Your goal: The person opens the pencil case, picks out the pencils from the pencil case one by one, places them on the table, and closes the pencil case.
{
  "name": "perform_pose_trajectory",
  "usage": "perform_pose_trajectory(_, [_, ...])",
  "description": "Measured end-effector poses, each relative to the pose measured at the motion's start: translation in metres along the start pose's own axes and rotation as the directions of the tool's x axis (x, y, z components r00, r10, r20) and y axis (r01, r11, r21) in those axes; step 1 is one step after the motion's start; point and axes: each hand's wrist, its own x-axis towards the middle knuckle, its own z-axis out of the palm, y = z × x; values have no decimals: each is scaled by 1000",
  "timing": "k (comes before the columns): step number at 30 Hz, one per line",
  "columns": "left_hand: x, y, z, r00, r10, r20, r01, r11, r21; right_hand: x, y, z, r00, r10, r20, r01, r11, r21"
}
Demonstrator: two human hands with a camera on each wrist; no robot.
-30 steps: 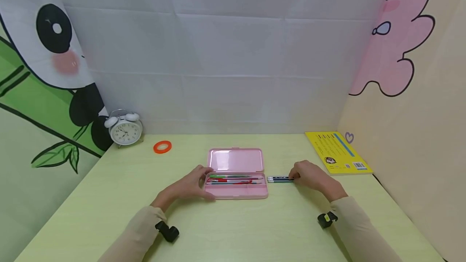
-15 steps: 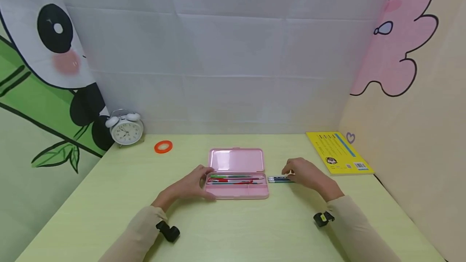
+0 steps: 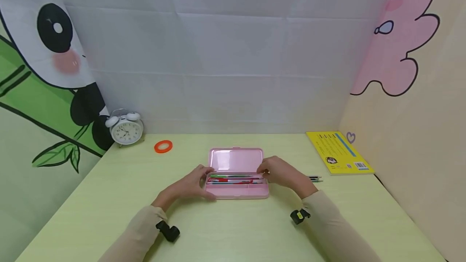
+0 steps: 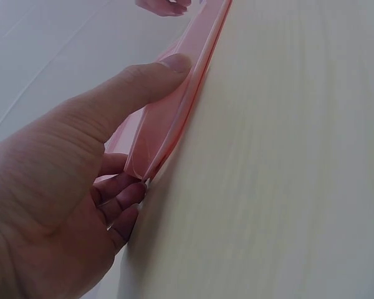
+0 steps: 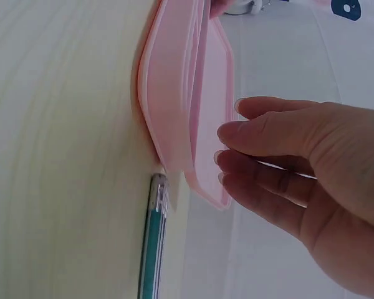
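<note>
Wht alarm clock [image 3: 126, 132] upright, far left; orange ring [image 3: 163, 151] flat, right of clock; yel. book [image 3: 340, 153] flat, far right.

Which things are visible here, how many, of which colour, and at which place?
Wooden table: one, pale yellow, foreground.
Open rectangular plastic pencil case: one, pink, centre.
Slim pens or pencils: several, including green and red, inside the case.
Striped pencils: at least two, partly teal, right of the case.
Twin-bell alarm clock: one, white, back left.
Flat ring: one, orange, near the clock.
Thin book: one, yellow, back right.
Cloth sheet: one, greyish, background.
Cartoon pictures: two, multicoloured left, pink right.
Drawn heart: one, purple, beside the book.
Wrist cameras: two, black, one per arm.
Sleeves: two, beige, foreground.
Left grip: one, bare, holding the case's left end.
Right grip: one, bare, near the case's right end.
</note>
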Motion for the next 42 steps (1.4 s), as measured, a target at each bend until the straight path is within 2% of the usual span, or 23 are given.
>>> perform_pose_trajectory(3, [-1, 0, 0, 1000, -3, -4, 3, 1000, -2, 10, -5, 7, 1000, 7, 22, -8, 999, 52])
perform_pose_trajectory(6, [-1, 0, 1, 1000, -1, -5, 1, 1000, -8, 17, -7, 14, 999, 11, 33, -13, 998, 59])
perform_pose_trajectory(18, [-1, 1, 0, 1000, -6, -7, 6, 1000, 10, 32, -12, 26, 1000, 6, 25, -4, 997, -80])
perform_pose_trajectory(27, [1, 0, 2, 1000, -9, -10, 9, 1000, 10, 33, -18, 31, 994, 103, 47, -97, 988, -121])
perform_pose_trajectory(38, [0, 0, 1, 1000, 10, -9, -11, 1000, -3, 33, -18, 31, 989, 129, 72, -119, 986, -120])
perform_pose_trajectory(42, [0, -1, 1, 1000, 13, -9, -13, 1000, -4, 32, -19, 29, 992, 108, 61, -99, 987, -124])
